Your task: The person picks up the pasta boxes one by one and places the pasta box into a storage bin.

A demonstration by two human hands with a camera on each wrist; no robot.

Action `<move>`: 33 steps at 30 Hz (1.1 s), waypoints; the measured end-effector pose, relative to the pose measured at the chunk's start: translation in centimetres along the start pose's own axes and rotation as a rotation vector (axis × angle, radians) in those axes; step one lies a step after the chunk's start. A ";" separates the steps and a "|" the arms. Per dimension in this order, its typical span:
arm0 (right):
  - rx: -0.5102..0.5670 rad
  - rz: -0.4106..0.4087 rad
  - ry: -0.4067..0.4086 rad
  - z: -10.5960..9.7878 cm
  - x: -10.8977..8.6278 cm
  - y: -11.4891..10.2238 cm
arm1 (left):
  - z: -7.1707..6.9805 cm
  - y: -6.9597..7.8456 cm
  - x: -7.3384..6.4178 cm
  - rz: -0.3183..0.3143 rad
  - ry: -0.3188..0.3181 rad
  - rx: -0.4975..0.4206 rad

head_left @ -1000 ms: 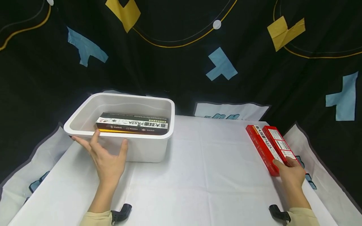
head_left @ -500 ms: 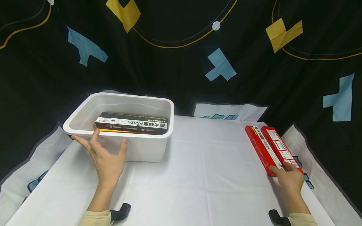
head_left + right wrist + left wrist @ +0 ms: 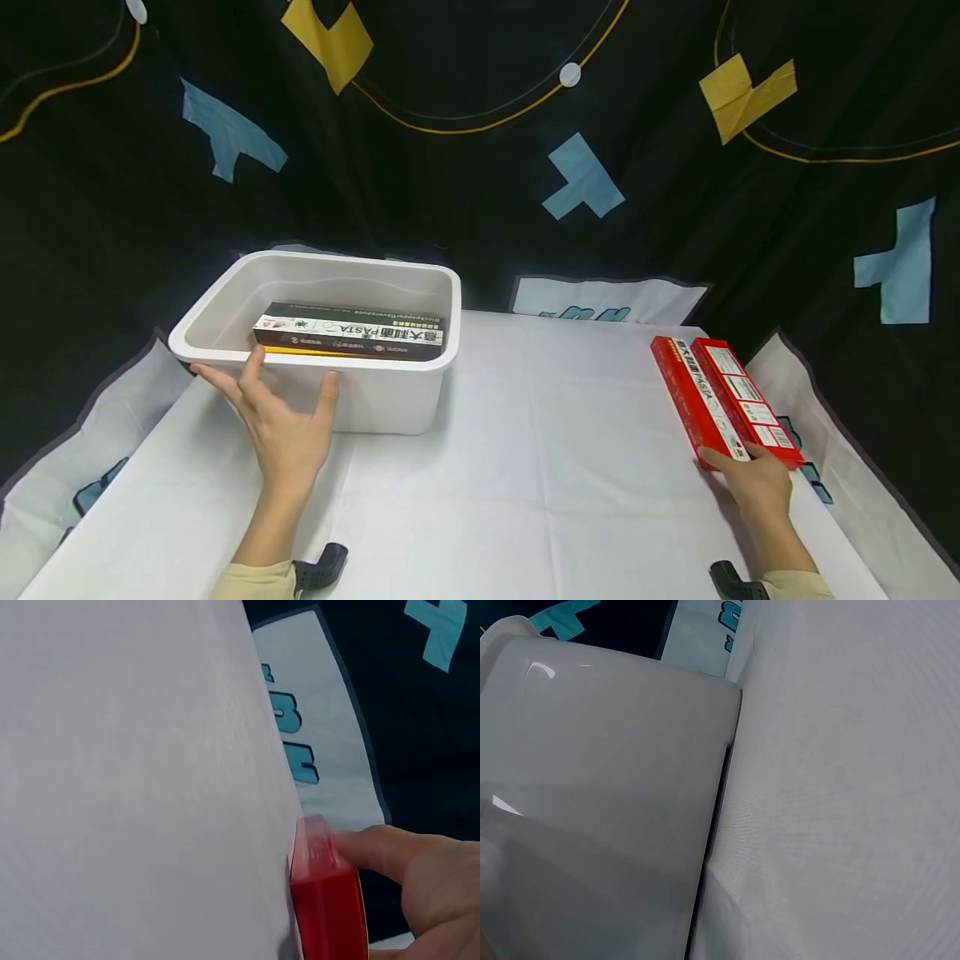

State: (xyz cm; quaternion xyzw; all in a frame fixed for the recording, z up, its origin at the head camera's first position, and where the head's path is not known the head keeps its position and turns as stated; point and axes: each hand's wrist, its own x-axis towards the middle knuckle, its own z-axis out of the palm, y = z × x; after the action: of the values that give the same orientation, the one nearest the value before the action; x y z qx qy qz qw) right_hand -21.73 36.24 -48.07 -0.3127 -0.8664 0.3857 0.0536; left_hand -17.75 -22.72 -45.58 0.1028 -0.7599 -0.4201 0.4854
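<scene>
A white plastic bin (image 3: pixel 386 396) stands at the left of the table, with a black pasta box (image 3: pixel 352 327) lying in it. My left hand (image 3: pixel 288 437) rests against its front wall, fingers spread, one fingertip up at the rim. In the left wrist view the bin's wall (image 3: pixel 607 765) fills the left side. Two red pasta boxes lie side by side at the right. My right hand (image 3: pixel 757 483) grips the near end of the left red box (image 3: pixel 693 392), thumb on its left side and fingers on the other. The right red box (image 3: pixel 742 387) lies against it, label upward.
A white cloth covers the table (image 3: pixel 525 467); its right edge runs close beside the red boxes. Behind the table hangs a black curtain (image 3: pixel 465 192) with blue and yellow patches. Something yellow shows under the black box in the bin.
My right hand has slid left along the near ends of the red boxes, its thumb now at the left box's outer side. My left hand and the bin stay put.
</scene>
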 end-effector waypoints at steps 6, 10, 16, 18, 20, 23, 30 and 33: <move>-0.071 -0.057 0.029 0.4 -0.1 0.1 | 0.2 -0.2 0.0 0.006 0.009 -0.006; -0.027 -0.046 0.067 0.2 -0.5 -0.2 | 0.1 -0.2 -0.1 0.006 0.002 -0.004; 0.073 -0.069 0.140 -1.0 -1.2 -1.7 | 0.0 0.0 -0.2 0.036 0.007 0.000; 0.104 -0.070 0.154 -1.4 -1.4 -2.3 | 0.0 0.0 -0.1 0.041 0.010 -0.002; 0.127 -0.057 0.158 -1.8 -1.7 -2.7 | 0.1 0.1 0.0 0.033 0.007 -0.004; 0.182 -0.018 0.154 -2.4 -2.2 -3.4 | 0.1 0.1 0.0 0.024 0.001 -0.003; 0.263 0.000 0.144 -3.5 -3.6 -5.7 | 0.1 0.0 0.1 0.034 0.002 0.000; 0.290 -0.023 0.144 -3.7 -4.1 -6.7 | 0.0 0.0 0.1 0.031 -0.002 -0.002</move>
State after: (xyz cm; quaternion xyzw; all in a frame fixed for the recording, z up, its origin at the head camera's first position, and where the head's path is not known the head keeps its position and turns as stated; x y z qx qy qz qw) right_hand -20.52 32.80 -40.17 -0.3184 -0.7991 0.4827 0.1645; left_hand -17.81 -22.75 -45.50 0.0901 -0.7615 -0.4131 0.4912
